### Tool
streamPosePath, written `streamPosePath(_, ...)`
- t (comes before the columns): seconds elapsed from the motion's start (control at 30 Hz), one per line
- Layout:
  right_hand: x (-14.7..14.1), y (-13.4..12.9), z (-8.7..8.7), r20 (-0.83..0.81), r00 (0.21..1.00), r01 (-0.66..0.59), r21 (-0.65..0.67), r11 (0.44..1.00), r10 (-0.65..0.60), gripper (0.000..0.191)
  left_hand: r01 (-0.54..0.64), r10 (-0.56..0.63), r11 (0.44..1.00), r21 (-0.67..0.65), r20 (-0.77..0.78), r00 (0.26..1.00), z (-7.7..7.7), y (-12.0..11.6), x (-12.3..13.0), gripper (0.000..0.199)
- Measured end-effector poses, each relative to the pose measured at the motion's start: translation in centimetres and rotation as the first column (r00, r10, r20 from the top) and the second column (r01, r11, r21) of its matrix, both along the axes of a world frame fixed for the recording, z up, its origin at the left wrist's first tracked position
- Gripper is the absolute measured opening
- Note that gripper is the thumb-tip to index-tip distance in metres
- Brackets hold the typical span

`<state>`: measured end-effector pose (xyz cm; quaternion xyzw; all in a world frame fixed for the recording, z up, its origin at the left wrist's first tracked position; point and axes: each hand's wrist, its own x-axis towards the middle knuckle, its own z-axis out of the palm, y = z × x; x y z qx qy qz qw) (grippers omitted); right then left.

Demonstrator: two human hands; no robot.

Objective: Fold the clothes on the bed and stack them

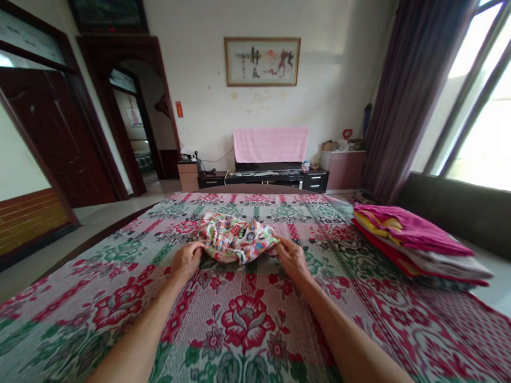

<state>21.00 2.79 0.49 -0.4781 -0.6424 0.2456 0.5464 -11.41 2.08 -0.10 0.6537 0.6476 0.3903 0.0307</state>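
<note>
A small, colourful printed garment (236,236) lies crumpled between my hands; its exact kind is hard to make out. My left hand (186,261) pinches its near left corner. On the other side, my right hand (292,258) has its fingers closed on the right corner. The near edge hangs between the two grips, a little above the cloth, while the far part rests on it. Beneath is a floral cloth (247,323) in red, green and white, spread over a large table.
A stack of folded clothes (412,235), pink on top, sits on the right of the cloth. Beyond the table's far edge stand a low cabinet (317,181) and a pink-draped screen (271,145). A grey sofa back (466,215) runs along the right under the window.
</note>
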Motion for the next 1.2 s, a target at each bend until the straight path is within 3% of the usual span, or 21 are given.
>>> streamPosePath(0.1, 1.7, 1.0, 0.8, -0.321, 0.940, 0.085, -0.107, 0.991, -0.115, 0.047, -0.090, 0.097, 0.995, -0.037, 0.334, 0.938, 2.0, -0.6, 0.7, 0.030)
streamPosePath(0.2, 2.6, 1.3, 1.8, -0.451, 0.880, 0.087, -0.155, 0.984, -0.148, 0.051, 0.003, 0.013, 1.000, -0.026, 0.585, 0.811, 3.6, -0.8, 1.6, 0.034)
streamPosePath(0.27, 2.6, 1.2, 2.6, -0.481, 0.866, 0.071, -0.149, 0.986, -0.135, 0.052, 0.012, -0.014, 1.000, 0.008, 0.629, 0.777, 4.3, -1.0, 2.1, 0.036)
streamPosePath(0.37, 2.6, 1.1, 3.7, -0.539, 0.836, 0.079, -0.062, 0.995, -0.100, 0.049, 0.020, -0.045, 0.999, 0.049, 0.595, 0.802, 4.9, -1.7, 2.5, 0.041)
streamPosePath(0.43, 3.1, 1.1, 4.3, -0.590, 0.802, 0.121, 0.010, 0.993, -0.092, 0.046, 0.194, -0.139, 0.980, -0.043, 0.554, 0.821, 5.2, -2.4, 2.6, 0.044)
streamPosePath(0.5, 3.9, 1.2, 4.6, -0.603, 0.788, 0.181, 0.033, 0.983, -0.124, 0.047, 0.436, -0.261, 0.870, -0.232, 0.532, 0.806, 5.2, -3.0, 2.8, 0.045)
streamPosePath(0.57, 4.9, 1.3, 4.6, -0.547, 0.809, 0.273, 0.026, 0.962, -0.215, 0.050, 0.534, -0.324, 0.771, -0.347, 0.508, 0.798, 5.0, -3.1, 2.9, 0.044)
streamPosePath(0.6, 5.3, 1.3, 4.5, -0.500, 0.820, 0.338, 0.028, 0.941, -0.280, 0.050, 0.514, -0.322, 0.782, -0.352, 0.478, 0.817, 4.7, -3.0, 2.9, 0.043)
streamPosePath(0.67, 6.1, 1.2, 4.4, -0.380, 0.841, 0.433, 0.047, 0.900, -0.385, 0.045, 0.360, -0.238, 0.884, -0.298, 0.377, 0.895, 4.1, -2.4, 2.6, 0.041)
streamPosePath(0.7, 6.4, 1.1, 4.4, -0.289, 0.874, 0.419, 0.047, 0.907, -0.390, 0.040, 0.253, -0.166, 0.931, -0.264, 0.312, 0.936, 3.7, -2.0, 2.4, 0.039)
streamPosePath(0.73, 6.6, 0.9, 4.5, -0.165, 0.926, 0.347, 0.026, 0.937, -0.338, 0.034, 0.141, -0.084, 0.962, -0.234, 0.235, 0.968, 3.4, -1.8, 2.1, 0.036)
streamPosePath(0.8, 6.8, 0.4, 4.9, 0.136, 0.989, 0.072, -0.105, 0.992, -0.058, 0.023, -0.067, 0.082, 0.981, -0.181, 0.073, 0.994, 2.7, -1.5, 1.3, 0.031)
streamPosePath(0.87, 6.7, -0.3, 5.4, 0.344, 0.903, -0.168, -0.269, 0.948, 0.258, 0.017, -0.205, 0.199, 0.970, -0.131, -0.057, 0.978, 2.2, -1.5, 0.7, 0.030)
streamPosePath(0.9, 6.5, -0.6, 5.6, 0.401, 0.846, -0.233, -0.316, 0.920, 0.352, 0.014, -0.244, 0.234, 0.963, -0.115, -0.099, 0.967, 2.0, -1.6, 0.4, 0.032)
streamPosePath(1.03, 4.6, -1.7, 5.4, 0.535, 0.715, -0.319, -0.324, 0.891, 0.450, 0.024, -0.270, 0.252, 0.958, -0.098, -0.164, 0.954, 1.0, -1.5, 0.0, 0.041)
streamPosePath(1.2, 2.0, -1.8, 3.6, 0.643, 0.734, -0.200, -0.105, 0.974, 0.220, 0.010, -0.139, 0.126, 0.988, -0.060, -0.189, 0.974, 0.0, -0.9, 0.9, 0.036)
